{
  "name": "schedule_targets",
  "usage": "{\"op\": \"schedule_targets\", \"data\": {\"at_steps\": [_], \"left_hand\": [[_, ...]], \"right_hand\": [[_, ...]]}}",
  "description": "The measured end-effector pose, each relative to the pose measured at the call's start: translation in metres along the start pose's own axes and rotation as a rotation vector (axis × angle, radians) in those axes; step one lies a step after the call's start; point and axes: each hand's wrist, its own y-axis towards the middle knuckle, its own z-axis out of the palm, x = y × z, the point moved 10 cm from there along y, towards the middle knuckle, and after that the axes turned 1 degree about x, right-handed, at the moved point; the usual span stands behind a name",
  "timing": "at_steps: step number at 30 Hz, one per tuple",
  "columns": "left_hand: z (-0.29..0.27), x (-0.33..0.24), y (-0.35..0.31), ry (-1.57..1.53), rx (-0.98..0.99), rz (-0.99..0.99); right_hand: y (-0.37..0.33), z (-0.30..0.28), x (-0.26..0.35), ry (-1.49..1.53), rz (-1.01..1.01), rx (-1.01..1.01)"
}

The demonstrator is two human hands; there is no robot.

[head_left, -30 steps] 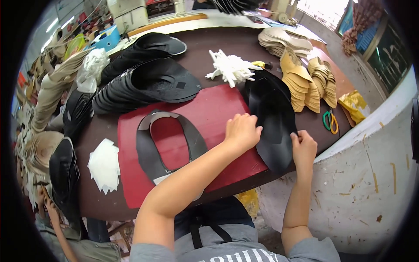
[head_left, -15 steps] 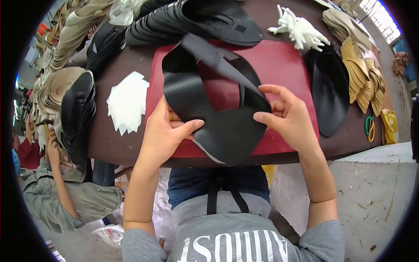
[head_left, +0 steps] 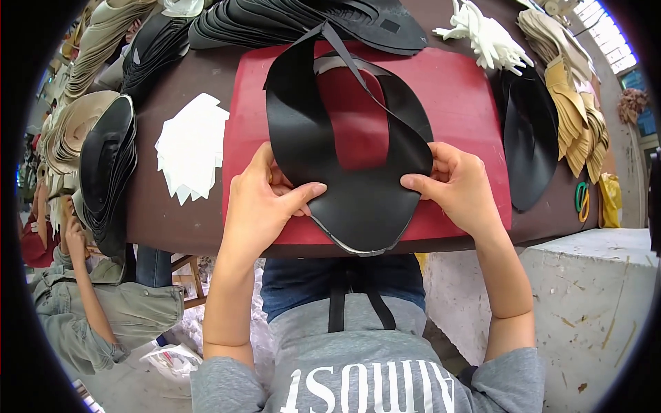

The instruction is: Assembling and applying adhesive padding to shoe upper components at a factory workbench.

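A black shoe upper (head_left: 365, 199), smooth and leather-like, is spread over a dark red mat (head_left: 454, 89) with its toe end towards me. Through its central opening the mat shows, and a narrow strip of the upper stands raised and twisted at the far end. My left hand (head_left: 265, 196) pinches the left edge, thumb on top and fingers beneath. On the opposite edge my right hand (head_left: 458, 189) grips in the same way. A thin pale line runs along the toe's lower rim.
White cut pieces (head_left: 191, 148) lie left of the mat. Stacked black uppers (head_left: 255, 27) stand behind it; another black piece (head_left: 531, 144) lies right, near tan pieces (head_left: 571, 117), a white bundle (head_left: 482, 38) and green-and-orange-handled scissors (head_left: 582, 201). A co-worker (head_left: 103, 316) sits at left.
The upper has been turned and flattened: its toe now points straight at me and the opening shows wider. The raised strip has swung left. Both hands keep their grip on the edges.
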Motion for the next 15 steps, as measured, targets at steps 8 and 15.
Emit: {"op": "schedule_targets", "data": {"at_steps": [8,15], "left_hand": [[0.002,-0.001,0.005,0.083,0.000,0.000],[0.007,-0.038,-0.027,0.778,-0.300,0.268]], "right_hand": [[0.007,0.000,0.000,-0.161,-0.030,0.003],[-0.005,-0.005,0.019,-0.322,-0.088,-0.073]]}}
